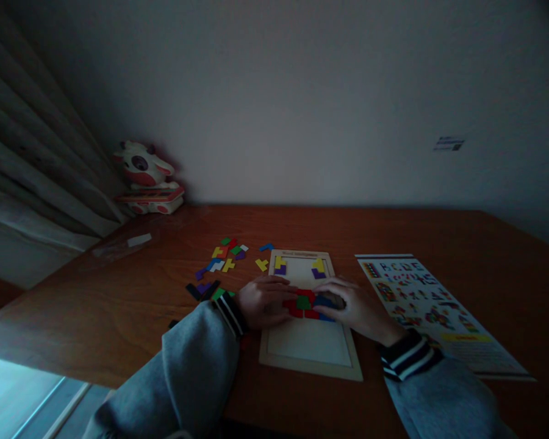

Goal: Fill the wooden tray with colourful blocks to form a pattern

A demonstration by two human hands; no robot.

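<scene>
At the far left a pale curtain [41,140] hangs beside the wall, and a cow-shaped toy [147,177] sits at the back corner of the wooden table [165,329]. Nearer the middle, loose colored pieces [229,265] in green, red, yellow, purple, blue, white and black lie scattered beside the board.

The left hand [264,302], in a gray sleeve with a striped cuff, lies palm down across the board's left edge. Its fingers are stretched out and close together, touching the red pieces [295,308] at the left end of a row across the board [306,356]. A green piece [303,302] is in the middle of that row. Above the row, yellow and purple pieces sit near the board's two upper corners.

The right hand [359,308] is partly curled, its thumb and fingers apart around the blue pieces [324,308] at the row's right end; whether it grips them, I cannot tell. To its right, a printed sheet [432,305] lies flat on the table.
</scene>
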